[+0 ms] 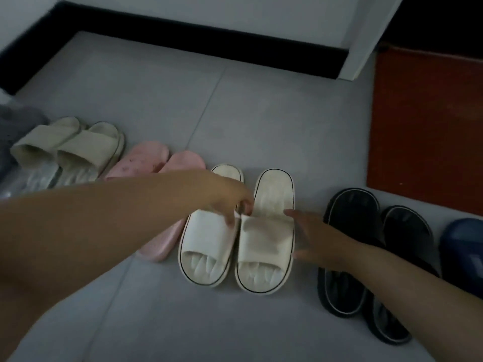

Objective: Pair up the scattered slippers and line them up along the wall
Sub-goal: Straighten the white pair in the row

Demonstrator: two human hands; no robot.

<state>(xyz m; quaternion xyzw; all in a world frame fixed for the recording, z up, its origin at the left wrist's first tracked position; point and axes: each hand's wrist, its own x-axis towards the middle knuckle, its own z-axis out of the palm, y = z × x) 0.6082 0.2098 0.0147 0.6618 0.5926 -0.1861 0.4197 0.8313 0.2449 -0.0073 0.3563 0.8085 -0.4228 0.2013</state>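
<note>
Two bare-hand grips close on a cream pair of slippers at the middle of the grey floor (261, 113). Left grip (230, 202) comes in from 9 o'clock with fingers bent down where the two straps meet, its thumb on the left cream slipper (209, 246). Blur hides whether it pinches a strap or only touches it. Right grip (313, 239) is released, its fingers straight and spread, lying against the outer edge of the right cream slipper (271, 194) from 4 o'clock.

The cream slippers lie side by side and touching, open toes toward 6 o'clock, directly between the two grips. At 9 o'clock of them lies a pink pair (146, 163), partly covered by the left forearm, and at 10 o'clock a beige pair (78, 145). At 3 o'clock sits a black pair (352, 210), with a blue slipper (462, 244) beyond it at the frame's edge. A white wall (235, 6) with black skirting (209, 40) runs across 12 o'clock.
</note>
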